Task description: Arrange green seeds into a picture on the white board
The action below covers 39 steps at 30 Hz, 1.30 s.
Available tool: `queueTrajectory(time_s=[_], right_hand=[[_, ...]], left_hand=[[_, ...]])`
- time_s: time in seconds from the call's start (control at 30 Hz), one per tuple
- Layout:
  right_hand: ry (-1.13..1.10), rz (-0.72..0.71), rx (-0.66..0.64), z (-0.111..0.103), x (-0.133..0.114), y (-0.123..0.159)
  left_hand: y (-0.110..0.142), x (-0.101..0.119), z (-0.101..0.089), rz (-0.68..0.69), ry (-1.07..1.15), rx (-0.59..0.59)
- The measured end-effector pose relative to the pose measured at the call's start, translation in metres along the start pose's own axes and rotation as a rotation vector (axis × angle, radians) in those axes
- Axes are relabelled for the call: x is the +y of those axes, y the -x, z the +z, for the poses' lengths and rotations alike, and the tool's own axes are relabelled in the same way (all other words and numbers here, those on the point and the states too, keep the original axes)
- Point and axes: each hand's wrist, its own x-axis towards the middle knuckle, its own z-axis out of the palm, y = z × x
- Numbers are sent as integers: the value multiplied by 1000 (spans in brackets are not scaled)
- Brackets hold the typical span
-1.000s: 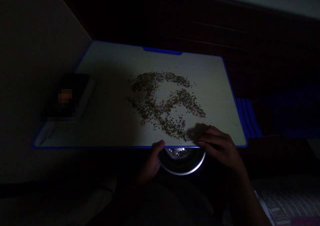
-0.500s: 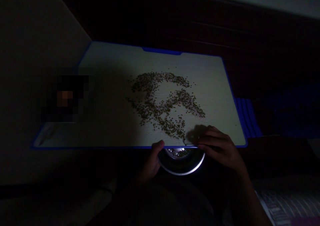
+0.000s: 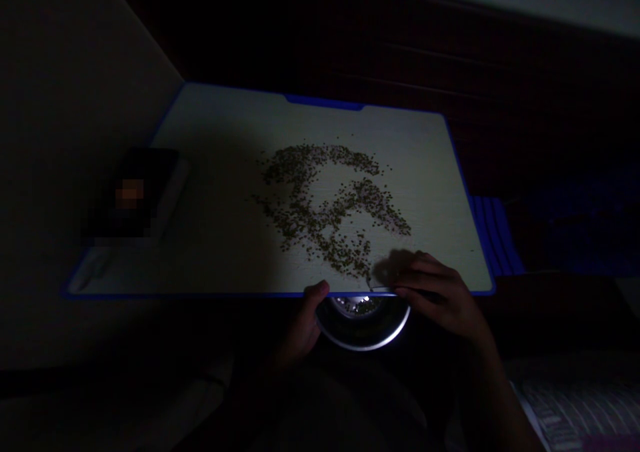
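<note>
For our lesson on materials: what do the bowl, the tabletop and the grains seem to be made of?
Bowl: probably polished metal, going by the bright glints on its rim and inside.
Tabletop: perhaps laminate or coated board, pale and flat with faint streaks; its blue edging looks like smooth plastic.
Grains: likely dried seeds, small and greenish-brown; too dim to judge their finish.

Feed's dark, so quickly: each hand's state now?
Left hand: beside the metal bowl, thumb at the table edge; grip hidden.
Right hand: fingers closed on a thin tool.
</note>
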Motion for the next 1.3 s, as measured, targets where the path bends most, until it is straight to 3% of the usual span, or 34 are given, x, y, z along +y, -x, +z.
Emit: queueTrajectory(time_s=[0.57, 0.67, 0.83, 0.97, 1.3], right_hand=[[-30, -51, -40, -5, -2, -2], [-28, -23, -1, -3, -1, -2], [-16, 49, 76, 2, -3, -3], [-9, 96, 101, 3, -7, -5], [11, 50, 73, 3, -5, -5]], left_hand=[[-2, -1, -3, 15, -13, -8], [-1, -2, -3, -28, 3, -12], [-2, -2, -3, 47, -11, 15], [-2, -2, -4, 31, 0, 18], [-2, -3, -5, 13, 7, 16]])
